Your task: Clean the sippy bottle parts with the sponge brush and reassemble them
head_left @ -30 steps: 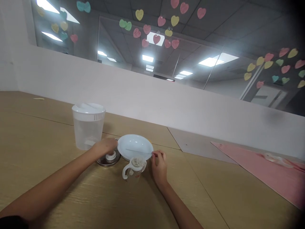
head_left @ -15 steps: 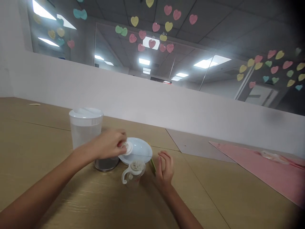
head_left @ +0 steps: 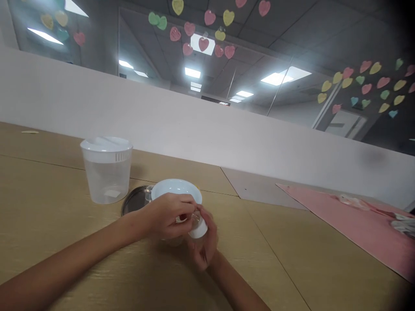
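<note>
Both hands meet in front of the bowl, around a small white round cap (head_left: pixel 198 230) with something clear at its middle. My left hand (head_left: pixel 170 216) pinches at the cap's near side with closed fingers. Curled around its other edge is my right hand (head_left: pixel 207 239), thumb and fingers bent. A clear cup (head_left: pixel 175 241) is mostly hidden beneath my left hand. Just behind the hands sits a pale blue-white bowl (head_left: pixel 177 186), its front covered by my left hand. To its left, a dark round metal tray (head_left: pixel 131 203) has a small clear item (head_left: pixel 148 193) at its edge.
A translucent tub with a white lid (head_left: pixel 106 172) stands at the left. A pink cloth (head_left: pixel 343 224) lies at the right, with crumpled items (head_left: pixel 405 224) on it. The low white wall (head_left: pixel 194 129) bounds the table's back.
My left hand has brought the white cap down and right, away from over the bowl. My right hand has come left to meet it and now grips the cap too. The view has shifted slightly.
</note>
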`<state>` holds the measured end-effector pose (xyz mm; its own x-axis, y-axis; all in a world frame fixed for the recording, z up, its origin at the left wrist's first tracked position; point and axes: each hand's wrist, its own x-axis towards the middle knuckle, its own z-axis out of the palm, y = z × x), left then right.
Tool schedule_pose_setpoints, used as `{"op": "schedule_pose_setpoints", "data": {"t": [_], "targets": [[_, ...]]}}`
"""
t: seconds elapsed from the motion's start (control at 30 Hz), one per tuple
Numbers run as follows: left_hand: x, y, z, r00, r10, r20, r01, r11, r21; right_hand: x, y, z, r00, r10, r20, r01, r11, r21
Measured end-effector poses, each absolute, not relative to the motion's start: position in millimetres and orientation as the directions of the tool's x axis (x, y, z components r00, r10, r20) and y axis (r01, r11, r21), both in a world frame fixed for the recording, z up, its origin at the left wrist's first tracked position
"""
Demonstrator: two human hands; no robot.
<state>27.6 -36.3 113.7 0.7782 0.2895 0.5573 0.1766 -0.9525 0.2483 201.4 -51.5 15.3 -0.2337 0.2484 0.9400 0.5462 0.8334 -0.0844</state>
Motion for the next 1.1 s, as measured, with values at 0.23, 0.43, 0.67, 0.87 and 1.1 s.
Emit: {"op": "schedule_pose_setpoints", "data": {"t": [0.23, 0.43, 0.67, 0.87, 1.1], "targets": [[31.7, -25.5, 90.7, 0.619, 0.164, 0.768, 0.159, -0.984, 0.083, 198.6, -45.8, 18.8, -0.15, 0.23, 0.962, 0.577, 0.81, -0.103], [27.0, -20.0, 97.6, 0.618, 0.359, 0.699, 0.121, -0.922, 0.368, 199.5, -48.0, 24.4, -0.177, 0.174, 0.969, 0.656, 0.755, -0.016], [20.9, -5.4, 106.4, 0.698, 0.626, 0.346, -0.051, -0.44, 0.897, 199.9, -54.3, 25.8, -0.144, 0.218, 0.965, 0.625, 0.776, -0.082], [23.2, 0.7, 98.7, 0.721, 0.634, 0.28, -0.127, -0.276, 0.953, 196.1, -54.8, 20.2, -0.037, 0.318, 0.947, 0.483, 0.835, -0.262], [25.8, -3.1, 98.4, 0.72, 0.657, 0.224, -0.144, -0.175, 0.974, 195.9, -54.1, 22.4, 0.01, 0.393, 0.919, 0.327, 0.868, -0.375]]}}
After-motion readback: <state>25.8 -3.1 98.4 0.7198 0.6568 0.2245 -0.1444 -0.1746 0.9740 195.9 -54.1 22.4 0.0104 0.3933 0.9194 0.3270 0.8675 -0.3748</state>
